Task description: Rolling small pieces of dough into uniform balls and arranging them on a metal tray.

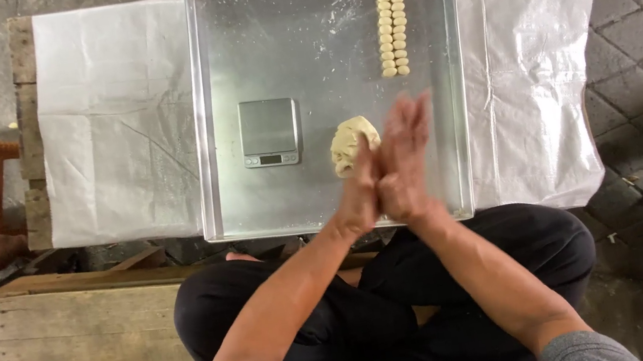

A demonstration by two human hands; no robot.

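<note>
Both hands, left hand and right hand, are pressed palm to palm over the metal tray; anything between them is hidden. One dough lump lies just beside them, judged soft, light and best pinched from its edge. One scale is counted, and two rows of dough balls.

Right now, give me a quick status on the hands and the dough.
Left hand and right hand pressed palm to palm above tray. Dough lump beside scale. Dough balls lined up far corner.
</note>
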